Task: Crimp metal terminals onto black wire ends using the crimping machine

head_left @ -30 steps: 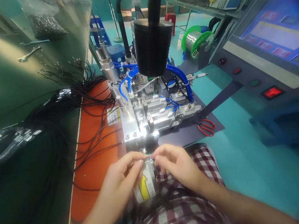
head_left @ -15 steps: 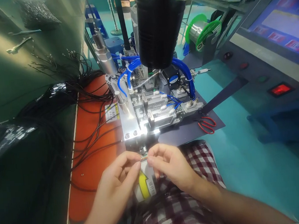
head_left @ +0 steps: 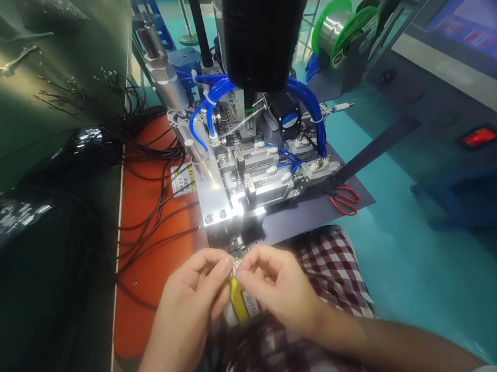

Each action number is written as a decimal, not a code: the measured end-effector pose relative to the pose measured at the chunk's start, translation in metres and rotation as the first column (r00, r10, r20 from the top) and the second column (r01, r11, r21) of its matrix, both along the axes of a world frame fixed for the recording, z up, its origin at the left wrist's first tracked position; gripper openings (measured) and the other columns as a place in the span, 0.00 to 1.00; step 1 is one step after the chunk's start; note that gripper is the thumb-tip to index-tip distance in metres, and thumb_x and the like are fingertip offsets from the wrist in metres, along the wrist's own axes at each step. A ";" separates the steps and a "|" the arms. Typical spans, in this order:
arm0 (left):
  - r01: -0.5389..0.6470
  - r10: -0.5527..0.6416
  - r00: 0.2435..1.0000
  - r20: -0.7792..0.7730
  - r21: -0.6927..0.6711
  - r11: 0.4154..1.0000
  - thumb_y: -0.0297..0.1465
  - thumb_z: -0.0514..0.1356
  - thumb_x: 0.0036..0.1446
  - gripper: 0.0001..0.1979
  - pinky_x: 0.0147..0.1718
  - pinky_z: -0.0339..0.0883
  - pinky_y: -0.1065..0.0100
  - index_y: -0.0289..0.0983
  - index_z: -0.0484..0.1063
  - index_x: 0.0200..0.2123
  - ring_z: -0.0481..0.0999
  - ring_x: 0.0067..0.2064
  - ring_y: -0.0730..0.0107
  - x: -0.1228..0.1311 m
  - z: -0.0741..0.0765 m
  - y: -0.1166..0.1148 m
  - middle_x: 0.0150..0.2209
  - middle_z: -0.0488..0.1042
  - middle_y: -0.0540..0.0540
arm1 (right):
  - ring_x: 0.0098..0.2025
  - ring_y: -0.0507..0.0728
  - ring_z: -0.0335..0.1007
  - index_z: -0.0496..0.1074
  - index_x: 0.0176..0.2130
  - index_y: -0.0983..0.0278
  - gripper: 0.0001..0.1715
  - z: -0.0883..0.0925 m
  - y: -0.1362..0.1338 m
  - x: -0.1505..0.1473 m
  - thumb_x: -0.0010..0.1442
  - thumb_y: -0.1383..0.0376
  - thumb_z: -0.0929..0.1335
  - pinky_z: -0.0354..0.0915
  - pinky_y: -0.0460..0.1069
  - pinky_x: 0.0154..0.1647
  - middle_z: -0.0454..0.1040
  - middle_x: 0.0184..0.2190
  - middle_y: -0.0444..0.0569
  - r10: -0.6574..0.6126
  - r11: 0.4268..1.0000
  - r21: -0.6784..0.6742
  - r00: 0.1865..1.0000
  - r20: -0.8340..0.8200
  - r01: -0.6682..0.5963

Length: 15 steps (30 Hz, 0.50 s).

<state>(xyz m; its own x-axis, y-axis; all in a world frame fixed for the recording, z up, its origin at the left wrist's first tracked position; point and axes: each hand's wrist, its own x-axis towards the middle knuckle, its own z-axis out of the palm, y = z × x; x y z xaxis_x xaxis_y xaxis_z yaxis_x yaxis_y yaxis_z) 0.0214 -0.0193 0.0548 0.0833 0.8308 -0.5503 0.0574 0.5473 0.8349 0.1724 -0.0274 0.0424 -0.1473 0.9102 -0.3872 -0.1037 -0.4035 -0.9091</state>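
Note:
Just in front of the machine's near end, my two hands meet fingertip to fingertip. My left hand [head_left: 192, 293] is closed in a pinch of thumb and forefinger. Opposite it, my right hand [head_left: 280, 286] pinches too, its other fingers curled. Thin pale wires [head_left: 236, 264] show in the narrow gap between the fingertips; their ends are hidden by the fingers. Below the hands lies a label with a yellow arrow [head_left: 239, 304]. The metal machine [head_left: 215, 194], with blue air tubes [head_left: 318, 112], stands right beyond the fingers.
Black cables [head_left: 156, 216] trail over an orange mat [head_left: 156, 319] on the left. Red-handled scissors [head_left: 345, 200] lie to the right of the machine. A black suction nozzle [head_left: 265, 35] hangs overhead. Behind stands a green spool of wire [head_left: 335, 30]; a control panel [head_left: 438, 79] is at right.
My fingertips have drawn closer together, the right hand shifting slightly left, so less of the wires shows between them. The view has tilted a little.

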 end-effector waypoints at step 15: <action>0.032 -0.031 0.999 0.016 -0.044 0.999 0.51 0.65 0.51 0.21 0.23 0.46 0.71 0.39 0.71 0.30 0.49 0.18 0.79 -0.002 -0.001 0.002 0.12 0.54 0.59 | 0.19 0.46 0.53 0.72 0.28 0.65 0.11 0.006 0.016 0.011 0.50 0.61 0.75 0.50 0.43 0.18 0.65 0.18 0.38 0.048 0.995 -0.078 0.994 -0.102 -0.057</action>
<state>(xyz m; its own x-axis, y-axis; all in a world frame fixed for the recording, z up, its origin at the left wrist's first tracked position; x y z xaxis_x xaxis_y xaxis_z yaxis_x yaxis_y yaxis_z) 0.0195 -0.0177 0.0533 0.1176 0.8025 -0.5850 0.0625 0.5819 0.8109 0.1831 -0.0112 0.0481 -0.2357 0.8663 -0.4403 -0.1693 -0.4828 -0.8592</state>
